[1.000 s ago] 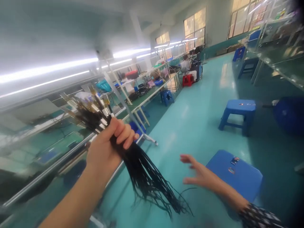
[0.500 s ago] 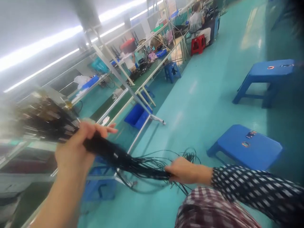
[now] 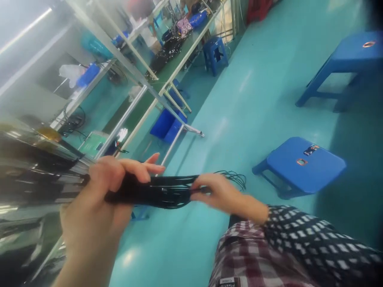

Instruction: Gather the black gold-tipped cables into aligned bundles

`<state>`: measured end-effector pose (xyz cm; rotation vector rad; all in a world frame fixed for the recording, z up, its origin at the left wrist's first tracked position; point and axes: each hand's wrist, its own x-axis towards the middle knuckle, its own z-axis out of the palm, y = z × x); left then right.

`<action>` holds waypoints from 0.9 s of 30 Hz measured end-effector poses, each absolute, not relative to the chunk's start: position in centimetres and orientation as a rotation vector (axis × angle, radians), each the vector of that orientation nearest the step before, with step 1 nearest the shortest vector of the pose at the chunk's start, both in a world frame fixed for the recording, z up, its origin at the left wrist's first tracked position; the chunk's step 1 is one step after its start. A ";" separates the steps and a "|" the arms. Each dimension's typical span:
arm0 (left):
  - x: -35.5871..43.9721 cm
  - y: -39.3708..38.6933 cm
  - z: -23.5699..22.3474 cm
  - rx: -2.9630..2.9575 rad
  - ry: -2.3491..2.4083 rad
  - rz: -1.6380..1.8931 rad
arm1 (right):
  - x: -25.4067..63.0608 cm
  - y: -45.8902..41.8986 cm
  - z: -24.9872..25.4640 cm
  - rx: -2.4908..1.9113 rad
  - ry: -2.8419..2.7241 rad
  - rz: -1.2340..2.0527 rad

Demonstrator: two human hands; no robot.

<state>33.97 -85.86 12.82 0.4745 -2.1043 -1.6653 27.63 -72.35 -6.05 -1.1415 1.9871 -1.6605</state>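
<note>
A thick bundle of black cables [image 3: 167, 191] stretches sideways in front of me, roughly level. My left hand [image 3: 104, 187] is wrapped around it near the connector end, with two fingers partly extended. Left of that hand, the silvery and amber-tipped cable ends [image 3: 38, 155] fan out, blurred and cut off by the frame edge. My right hand [image 3: 218, 193] closes on the thin-wire end of the same bundle, thumb and fingers pinched together. Loose wire tips curl out beyond the right hand.
Two blue stools [image 3: 308, 165] stand on the green floor [image 3: 239, 107] at right. To the left, a metal-framed workbench [image 3: 149, 89] bears cables, bags and a blue tray. A blue bin [image 3: 169, 125] sits beneath the frame. A red stool [image 3: 259, 10] is at the far top.
My right hand was open and apart from the bundle, then took hold of its hanging wires. The bundle has swung from drooping to nearly level, and the view has tilted down.
</note>
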 end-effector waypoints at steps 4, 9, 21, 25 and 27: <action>33.0 -84.0 12.7 0.509 -2.129 -1.641 | 29.3 -75.2 -5.4 -1.155 1.895 -1.781; 33.2 -85.6 11.5 0.532 -2.210 -1.561 | 23.8 -72.6 -4.3 -1.553 1.967 -1.473; 34.5 -86.1 10.7 0.450 -2.188 -1.498 | 29.2 -68.8 -7.7 -0.913 2.299 -1.735; 35.7 -86.2 10.1 0.478 -2.232 -1.556 | 30.8 -67.2 -6.8 -1.326 1.795 -1.561; 36.2 -85.8 9.8 0.391 -2.249 -1.546 | 30.7 -67.5 -5.6 -1.191 1.903 -1.634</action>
